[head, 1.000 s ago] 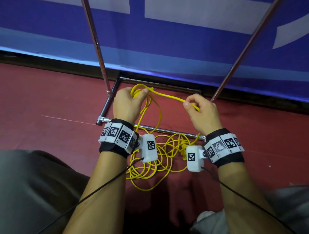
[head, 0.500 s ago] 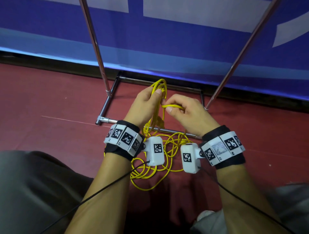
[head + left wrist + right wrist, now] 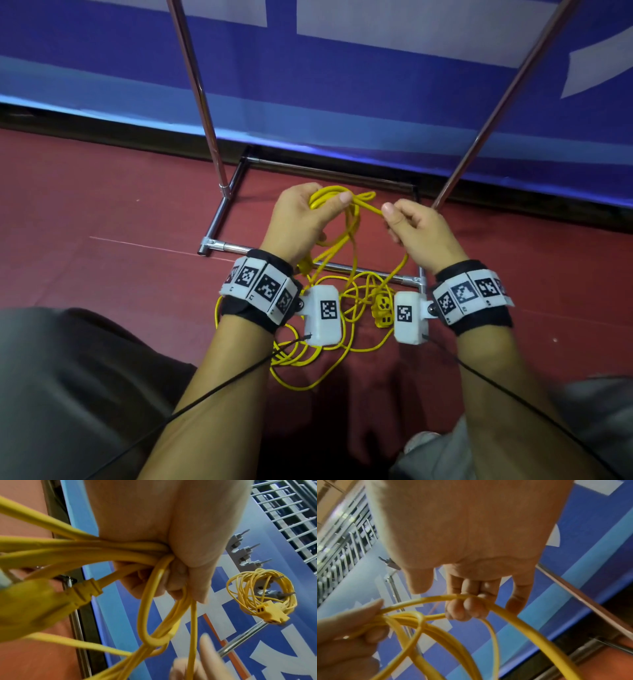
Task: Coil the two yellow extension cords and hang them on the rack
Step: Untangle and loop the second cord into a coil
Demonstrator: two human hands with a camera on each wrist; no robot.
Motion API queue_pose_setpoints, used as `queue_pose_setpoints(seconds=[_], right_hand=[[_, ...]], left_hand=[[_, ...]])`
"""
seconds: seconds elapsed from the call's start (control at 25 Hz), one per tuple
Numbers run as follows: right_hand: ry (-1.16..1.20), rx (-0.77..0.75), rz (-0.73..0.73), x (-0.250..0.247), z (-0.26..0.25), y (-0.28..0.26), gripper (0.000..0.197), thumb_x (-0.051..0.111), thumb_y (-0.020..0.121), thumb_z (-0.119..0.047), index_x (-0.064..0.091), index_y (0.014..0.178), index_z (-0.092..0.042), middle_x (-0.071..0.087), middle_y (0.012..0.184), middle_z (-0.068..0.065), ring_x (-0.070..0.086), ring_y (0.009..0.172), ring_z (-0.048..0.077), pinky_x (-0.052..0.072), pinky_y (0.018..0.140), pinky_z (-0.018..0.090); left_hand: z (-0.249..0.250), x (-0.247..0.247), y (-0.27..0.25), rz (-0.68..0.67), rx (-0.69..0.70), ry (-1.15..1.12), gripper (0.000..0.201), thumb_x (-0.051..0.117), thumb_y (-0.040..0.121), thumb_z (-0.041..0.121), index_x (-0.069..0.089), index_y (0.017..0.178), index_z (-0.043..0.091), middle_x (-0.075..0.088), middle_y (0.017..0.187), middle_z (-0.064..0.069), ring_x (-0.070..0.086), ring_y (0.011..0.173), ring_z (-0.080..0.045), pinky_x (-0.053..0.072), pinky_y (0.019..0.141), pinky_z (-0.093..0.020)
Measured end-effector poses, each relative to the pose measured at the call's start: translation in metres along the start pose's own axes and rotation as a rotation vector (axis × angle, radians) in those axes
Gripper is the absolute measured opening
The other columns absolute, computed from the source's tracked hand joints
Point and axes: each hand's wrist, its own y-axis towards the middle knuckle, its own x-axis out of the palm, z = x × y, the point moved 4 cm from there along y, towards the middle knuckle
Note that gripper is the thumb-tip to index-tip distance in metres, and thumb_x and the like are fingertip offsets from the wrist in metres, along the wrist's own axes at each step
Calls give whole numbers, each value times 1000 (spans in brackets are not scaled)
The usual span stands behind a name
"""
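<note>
My left hand (image 3: 317, 207) grips a bundle of loops of a yellow extension cord (image 3: 352, 226) above the rack's base. My right hand (image 3: 399, 219), a short way to the right, has its fingers curled round a single strand of the same cord (image 3: 505, 609). The rest of that cord lies in a loose tangle (image 3: 308, 377) on the red floor below my wrists, its socket end (image 3: 382, 306) among it. The plug (image 3: 84, 589) hangs under my left hand (image 3: 180, 574). A second yellow cord (image 3: 260, 595) hangs coiled on a grey rack hook (image 3: 240, 550).
The rack's two metal uprights (image 3: 202, 102) (image 3: 496, 113) rise from a rectangular floor frame (image 3: 219, 219) in front of a blue banner (image 3: 342, 102). My knees fill the lower corners. Black sensor wires (image 3: 219, 387) run along both forearms.
Half a second ago my hands met at the bundle. Since then my right hand has moved right, away from the left, with a strand of cord running between them.
</note>
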Motion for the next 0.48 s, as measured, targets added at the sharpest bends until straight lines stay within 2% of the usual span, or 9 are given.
queue_pose_setpoints(seconds=[0.12, 0.2, 0.24, 0.28, 0.36, 0.4, 0.48], right_hand=[[30, -79, 104, -4, -7, 0, 31, 56, 88, -48, 57, 73, -21, 47, 60, -8, 42, 61, 7, 37, 62, 31], [31, -142, 53, 3, -25, 0, 20, 64, 88, -35, 61, 75, -20, 50, 60, -10, 43, 60, 3, 37, 61, 23], [35, -174, 14, 10, -37, -2, 18, 67, 88, -30, 62, 76, -18, 52, 60, -9, 45, 58, 1, 37, 59, 19], [33, -207, -12, 17, -46, -4, 17, 68, 88, -28, 62, 75, -17, 54, 59, -9, 47, 56, 1, 36, 57, 16], [-41, -244, -6, 26, -55, -6, 24, 63, 89, -39, 60, 72, -21, 52, 55, -6, 48, 55, 3, 38, 57, 17], [-99, -219, -4, 25, -53, -6, 33, 57, 90, -49, 58, 71, -22, 52, 53, -5, 49, 56, 5, 40, 60, 22], [-176, -93, -49, 16, -33, -2, 52, 43, 92, -63, 58, 68, -19, 55, 52, -7, 52, 58, 12, 42, 66, 32]], left_hand=[[-7, -6, 4, -123, -52, 74, 34, 78, 84, 32, 57, 74, 7, 52, 53, 5, 47, 48, -15, 45, 50, -29], [-7, -1, 3, -239, -76, 121, 53, 84, 68, 44, 58, 86, 1, 52, 62, 0, 45, 55, -17, 40, 52, -31], [-8, 4, 2, -289, -59, 218, 60, 82, 62, 50, 59, 89, 2, 51, 66, -1, 44, 58, -17, 39, 54, -30], [-6, 9, -1, -323, -11, 350, 56, 79, 61, 52, 61, 86, 6, 51, 66, 2, 44, 60, -15, 38, 55, -31], [-1, 13, -4, -316, 40, 466, 36, 79, 75, 43, 61, 76, 12, 49, 60, 5, 44, 55, -10, 37, 53, -29], [-2, 11, -3, -293, 23, 418, 34, 76, 83, 37, 61, 73, 9, 47, 57, 5, 41, 50, -9, 35, 50, -28], [-2, 3, -2, -206, -23, 252, 40, 68, 92, 38, 59, 69, 6, 45, 52, 3, 36, 42, -11, 31, 44, -25]])
